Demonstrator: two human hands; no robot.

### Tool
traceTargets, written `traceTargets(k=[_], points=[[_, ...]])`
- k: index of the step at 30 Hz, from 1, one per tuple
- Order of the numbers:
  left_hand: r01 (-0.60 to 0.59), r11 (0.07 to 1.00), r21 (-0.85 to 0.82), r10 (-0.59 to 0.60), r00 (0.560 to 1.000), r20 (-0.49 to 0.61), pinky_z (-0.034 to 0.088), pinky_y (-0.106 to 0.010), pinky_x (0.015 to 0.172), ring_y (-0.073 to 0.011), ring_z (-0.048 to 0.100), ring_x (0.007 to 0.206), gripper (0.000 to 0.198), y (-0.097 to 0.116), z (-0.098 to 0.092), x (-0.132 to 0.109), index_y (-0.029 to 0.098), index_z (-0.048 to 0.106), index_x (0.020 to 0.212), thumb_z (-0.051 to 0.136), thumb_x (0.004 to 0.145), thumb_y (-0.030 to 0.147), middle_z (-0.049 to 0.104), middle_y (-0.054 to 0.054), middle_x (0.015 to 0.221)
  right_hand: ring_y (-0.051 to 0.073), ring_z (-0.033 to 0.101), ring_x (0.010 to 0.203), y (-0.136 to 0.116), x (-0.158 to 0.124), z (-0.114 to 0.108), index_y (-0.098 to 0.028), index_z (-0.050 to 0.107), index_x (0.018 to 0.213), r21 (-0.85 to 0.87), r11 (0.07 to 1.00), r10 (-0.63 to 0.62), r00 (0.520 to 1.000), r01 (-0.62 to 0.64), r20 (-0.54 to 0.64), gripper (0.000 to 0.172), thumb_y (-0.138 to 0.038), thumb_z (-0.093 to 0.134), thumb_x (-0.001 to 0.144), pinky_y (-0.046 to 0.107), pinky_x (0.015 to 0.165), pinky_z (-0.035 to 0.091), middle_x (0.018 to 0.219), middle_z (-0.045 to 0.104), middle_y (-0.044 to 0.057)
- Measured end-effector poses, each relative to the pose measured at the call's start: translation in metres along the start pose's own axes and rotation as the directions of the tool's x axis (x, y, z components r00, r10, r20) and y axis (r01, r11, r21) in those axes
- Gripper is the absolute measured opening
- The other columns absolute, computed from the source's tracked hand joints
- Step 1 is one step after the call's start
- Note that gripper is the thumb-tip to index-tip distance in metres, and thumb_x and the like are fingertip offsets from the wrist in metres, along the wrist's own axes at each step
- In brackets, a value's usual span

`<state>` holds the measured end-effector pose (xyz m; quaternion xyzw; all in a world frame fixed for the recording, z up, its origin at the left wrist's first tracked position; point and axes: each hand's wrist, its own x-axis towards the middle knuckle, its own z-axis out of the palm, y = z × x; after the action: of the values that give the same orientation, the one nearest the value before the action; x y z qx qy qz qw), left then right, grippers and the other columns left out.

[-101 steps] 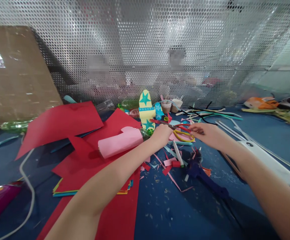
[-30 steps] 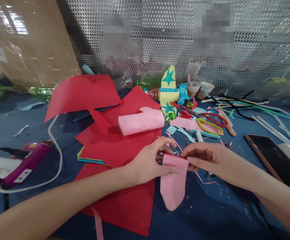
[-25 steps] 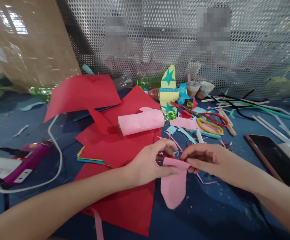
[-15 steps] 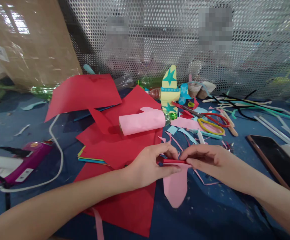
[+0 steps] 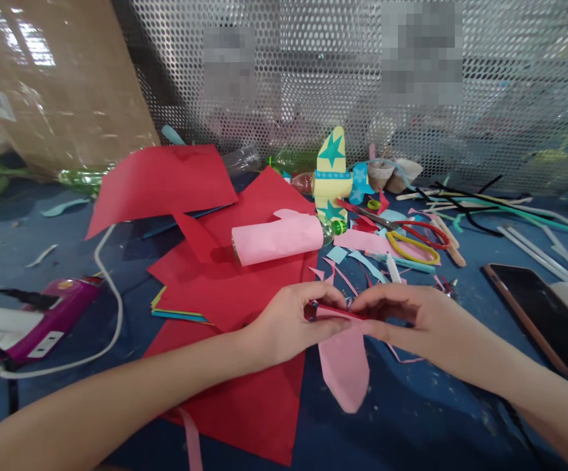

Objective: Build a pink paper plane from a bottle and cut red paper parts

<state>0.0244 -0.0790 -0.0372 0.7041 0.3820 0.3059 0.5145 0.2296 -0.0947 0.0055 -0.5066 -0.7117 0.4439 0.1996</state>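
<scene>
A pink paper cutout (image 5: pixel 345 373) with a pointed lower end hangs between my two hands. Along its top edge runs a narrow red strip (image 5: pixel 335 309). My left hand (image 5: pixel 298 320) is closed on the cutout, thumb in front and fingers behind. From the other side my right hand (image 5: pixel 396 314) pinches the same top edge near its right corner. Fingers partly hide the red strip. Behind my hands, a bottle wrapped in pink paper (image 5: pixel 278 239) with a green cap (image 5: pixel 338 227) lies on red paper sheets (image 5: pixel 234 281).
Scissors (image 5: pixel 411 235) and paper scraps (image 5: pixel 357 239) lie beyond my right hand, near a phone (image 5: pixel 538 314). A yellow paper shape with stars (image 5: pixel 331 157) stands behind. A purple power strip (image 5: pixel 63 314) with cables sits left. A perforated metal panel (image 5: pixel 303 72) closes the back.
The pink cutout has tilted, its lower tip moving slightly down and right. More of its upper front shows below the red strip. Both hands keep hold of it.
</scene>
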Motion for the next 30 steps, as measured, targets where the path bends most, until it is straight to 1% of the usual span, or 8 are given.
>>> traceTargets(k=[3,6,9,14,19,21,24,30], points=[[0.005,1.0,0.023,-0.005,1.0,-0.005,0.047,-0.024,0.069,-0.0153,0.062,0.08,0.015,0.0,0.0,-0.001,0.018,0.066,0.087,0.068,0.078,0.03,0.069,-0.002,0.089,0.019,0.065,0.076,0.001,0.0,0.0,-0.026,0.068,0.086,-0.062,0.998,0.009,1.0,-0.011,-0.026,0.015,-0.038,0.059,0.084,0.029,0.067,0.052,0.084,0.071,0.001],[-0.001,1.0,-0.002,0.001,1.0,0.005,0.049,-0.025,0.069,-0.0172,0.063,0.083,0.02,0.001,-0.001,0.0,0.017,0.068,0.092,0.065,0.081,0.033,0.07,-0.005,0.092,0.019,0.064,0.075,0.001,0.001,-0.001,-0.025,0.066,0.083,-0.1,0.995,-0.024,0.998,0.018,-0.065,0.015,-0.037,0.057,0.085,0.029,0.067,0.052,0.081,0.07,0.001],[0.011,0.999,-0.053,-0.011,1.0,0.007,0.051,-0.026,0.071,-0.0183,0.065,0.086,0.021,0.001,-0.002,0.001,0.018,0.069,0.096,0.062,0.083,0.032,0.072,-0.005,0.095,0.018,0.063,0.074,0.0,0.002,-0.003,-0.024,0.066,0.082,-0.093,0.995,-0.052,0.994,0.043,-0.093,0.013,-0.035,0.058,0.084,0.029,0.069,0.053,0.08,0.069,0.001],[0.014,0.994,-0.112,-0.021,0.998,-0.06,0.052,-0.027,0.075,-0.0179,0.067,0.087,0.018,-0.003,-0.003,0.004,0.02,0.072,0.095,0.064,0.082,0.03,0.074,-0.003,0.093,0.017,0.064,0.077,0.0,0.004,-0.003,-0.023,0.065,0.083,-0.024,0.999,-0.052,0.991,0.049,-0.122,0.012,-0.034,0.059,0.083,0.028,0.073,0.054,0.084,0.069,0.002],[-0.06,0.99,-0.125,0.046,0.992,-0.118,0.052,-0.025,0.08,-0.0159,0.065,0.093,0.019,-0.003,-0.002,0.003,0.019,0.068,0.099,0.066,0.08,0.023,0.07,-0.003,0.1,0.017,0.064,0.074,-0.001,0.004,-0.003,-0.023,0.064,0.082,0.018,1.0,-0.018,0.99,0.021,-0.143,0.014,-0.037,0.06,0.083,0.027,0.07,0.055,0.081,0.069,0.002],[-0.092,0.989,-0.119,0.077,0.989,-0.129,0.052,-0.024,0.08,-0.0145,0.064,0.091,0.014,-0.001,-0.002,0.002,0.018,0.065,0.094,0.065,0.08,0.022,0.068,-0.002,0.096,0.017,0.065,0.075,-0.002,0.003,-0.004,-0.023,0.064,0.081,0.017,1.0,-0.005,0.99,0.007,-0.14,0.015,-0.037,0.06,0.083,0.027,0.071,0.055,0.081,0.069,0.002],[-0.122,0.989,-0.088,0.111,0.987,-0.114,0.052,-0.021,0.077,-0.0122,0.062,0.085,0.005,0.005,-0.002,0.0,0.017,0.062,0.087,0.06,0.084,0.021,0.065,-0.001,0.088,0.018,0.065,0.075,-0.002,0.002,-0.004,-0.023,0.064,0.081,0.01,1.0,-0.003,0.99,0.004,-0.14,0.015,-0.037,0.06,0.083,0.028,0.071,0.055,0.081,0.069,0.003],[-0.149,0.988,-0.04,0.143,0.982,-0.124,0.052,-0.02,0.077,-0.0118,0.062,0.084,0.006,0.006,-0.002,0.0,0.017,0.062,0.09,0.058,0.086,0.019,0.065,-0.002,0.09,0.017,0.064,0.074,-0.001,0.002,-0.005,-0.022,0.064,0.081,0.019,1.0,-0.015,0.988,0.019,-0.155,0.016,-0.037,0.061,0.084,0.027,0.07,0.055,0.08,0.068,0.003]])
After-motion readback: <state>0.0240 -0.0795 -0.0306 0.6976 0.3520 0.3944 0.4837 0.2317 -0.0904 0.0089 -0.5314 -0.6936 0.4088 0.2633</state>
